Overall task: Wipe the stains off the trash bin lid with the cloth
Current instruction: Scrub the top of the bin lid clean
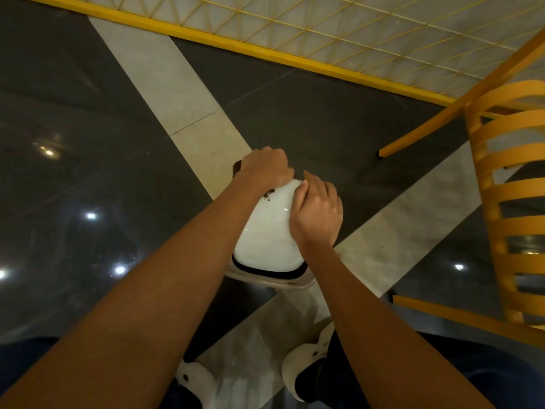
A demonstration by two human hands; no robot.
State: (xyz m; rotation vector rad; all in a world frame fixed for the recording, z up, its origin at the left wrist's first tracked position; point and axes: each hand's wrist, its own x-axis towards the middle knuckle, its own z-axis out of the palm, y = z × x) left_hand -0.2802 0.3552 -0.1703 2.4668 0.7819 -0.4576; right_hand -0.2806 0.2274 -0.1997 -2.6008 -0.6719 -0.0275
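Note:
The white domed trash bin lid (pixel 267 240) sits on its bin on the floor, right below me. My left hand (pixel 265 168) is curled at the lid's far left edge and grips a dark brown cloth (pixel 236 167), most of it hidden under the hand. Small dark brown marks (pixel 268 196) show on the lid just below that hand; I cannot tell whether they are stains or cloth fringe. My right hand (pixel 317 211) rests on the lid's right side, its fingers laid together over the dome.
A yellow slatted chair (pixel 507 202) stands close on the right, one leg (pixel 424 132) reaching toward the bin. A yellow-framed mesh panel (pixel 295 59) runs across the far side. My white shoes (pixel 306 358) stand just behind the bin on glossy dark and pale tiles.

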